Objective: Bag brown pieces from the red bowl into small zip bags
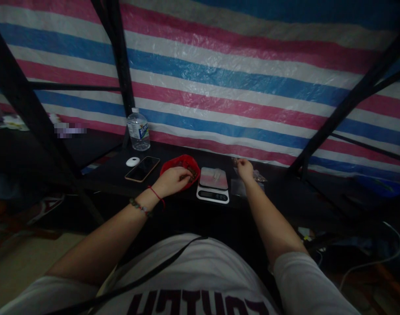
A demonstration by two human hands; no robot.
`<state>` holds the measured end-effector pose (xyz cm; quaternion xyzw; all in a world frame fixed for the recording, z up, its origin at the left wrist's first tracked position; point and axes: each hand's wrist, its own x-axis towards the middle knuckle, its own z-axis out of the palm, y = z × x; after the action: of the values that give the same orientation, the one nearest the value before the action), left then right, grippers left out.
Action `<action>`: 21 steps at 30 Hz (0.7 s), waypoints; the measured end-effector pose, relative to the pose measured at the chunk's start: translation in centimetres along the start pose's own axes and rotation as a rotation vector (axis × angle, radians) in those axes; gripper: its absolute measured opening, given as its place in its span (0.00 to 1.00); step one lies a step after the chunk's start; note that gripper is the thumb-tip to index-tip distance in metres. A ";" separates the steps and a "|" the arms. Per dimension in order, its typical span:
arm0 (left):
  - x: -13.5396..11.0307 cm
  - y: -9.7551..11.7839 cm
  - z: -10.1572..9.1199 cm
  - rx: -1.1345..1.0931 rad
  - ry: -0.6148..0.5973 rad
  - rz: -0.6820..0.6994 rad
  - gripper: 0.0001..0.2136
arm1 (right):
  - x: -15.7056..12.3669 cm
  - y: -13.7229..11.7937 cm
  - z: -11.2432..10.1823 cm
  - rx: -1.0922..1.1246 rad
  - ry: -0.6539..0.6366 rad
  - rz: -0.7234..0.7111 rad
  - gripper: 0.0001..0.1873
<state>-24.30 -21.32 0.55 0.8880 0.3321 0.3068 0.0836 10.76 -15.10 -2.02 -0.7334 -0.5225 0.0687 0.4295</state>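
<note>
A red bowl holds many small brown pieces that are too small to name. My left hand reaches over its near rim, fingers closed together down at the pieces; whatever is between them is hidden. Right of the bowl stands a white digital kitchen scale, with a small clear, whitish item on its plate. Beyond the scale, my right hand is closed in a pinch beside small clear plastic bags with brownish contents. What its fingertips hold cannot be made out. A flat clear bag lies between scale and right forearm.
Left of the bowl lie a phone and a round white case. Behind them stands a clear plastic bottle. A striped plastic sheet hangs behind the black table, with dark metal posts on both sides.
</note>
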 end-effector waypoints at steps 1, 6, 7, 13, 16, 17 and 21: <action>0.0 0.1 0.0 -0.001 0.012 0.001 0.12 | -0.3 -0.9 -0.5 0.190 0.055 0.046 0.14; 0.0 1.0 0.0 -0.220 0.119 -0.077 0.15 | -5.0 -7.2 -2.9 1.017 -0.188 0.078 0.11; 0.0 1.2 0.0 -0.330 0.135 -0.102 0.17 | -6.4 -8.5 -3.2 1.075 -0.301 0.066 0.12; -0.3 2.2 -0.4 -0.832 0.021 -0.153 0.17 | -12.8 -11.9 -2.4 1.115 -0.676 0.169 0.12; -0.4 2.4 -0.7 -0.889 -0.042 -0.205 0.17 | -13.4 -11.8 -1.0 1.122 -0.696 0.256 0.11; -0.4 2.4 -0.8 -0.903 -0.054 -0.219 0.16 | -13.4 -11.6 -0.7 1.118 -0.690 0.277 0.11; -0.3 2.3 -0.7 -0.941 -0.059 -0.269 0.12 | -13.4 -11.0 0.3 0.970 -0.599 0.249 0.11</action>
<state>-23.63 -23.31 1.82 0.7113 0.2669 0.3848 0.5241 -3.16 -25.05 0.88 -0.4572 -0.4397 0.5546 0.5385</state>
